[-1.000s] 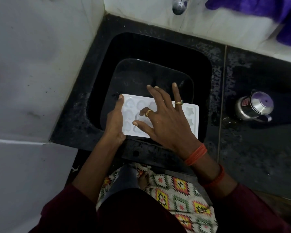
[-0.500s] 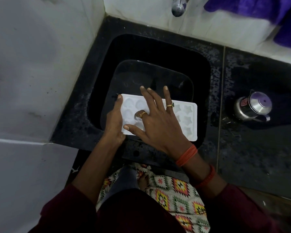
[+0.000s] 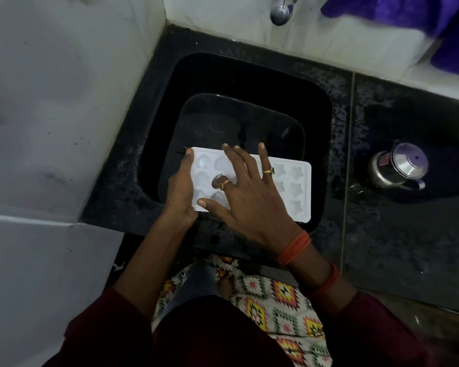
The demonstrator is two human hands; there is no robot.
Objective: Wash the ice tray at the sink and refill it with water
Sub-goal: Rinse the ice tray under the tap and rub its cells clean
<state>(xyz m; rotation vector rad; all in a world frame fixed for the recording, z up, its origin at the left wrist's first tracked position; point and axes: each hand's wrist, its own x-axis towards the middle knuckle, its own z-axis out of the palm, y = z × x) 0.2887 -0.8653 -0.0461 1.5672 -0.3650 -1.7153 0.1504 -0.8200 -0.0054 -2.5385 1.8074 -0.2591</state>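
A white ice tray (image 3: 296, 181) with heart and star moulds is held flat over the black sink (image 3: 249, 83), near its front edge. My left hand (image 3: 182, 186) grips the tray's left end, thumb along the edge. My right hand (image 3: 245, 192) lies spread on top of the tray; most fingers are straight and the index finger bends down into a mould. The tap (image 3: 280, 7) sticks out of the tiled wall above the sink; no water is seen running.
A steel kettle-like pot (image 3: 399, 165) stands on the black counter (image 3: 408, 234) to the right. Purple cloth (image 3: 421, 19) hangs at the top right. A white wall (image 3: 51, 102) closes the left side. A patterned mat (image 3: 276, 300) lies on the floor below.
My right hand has slid leftwards across the tray, from its middle towards the heart moulds. The left hand and the tray have stayed in place.
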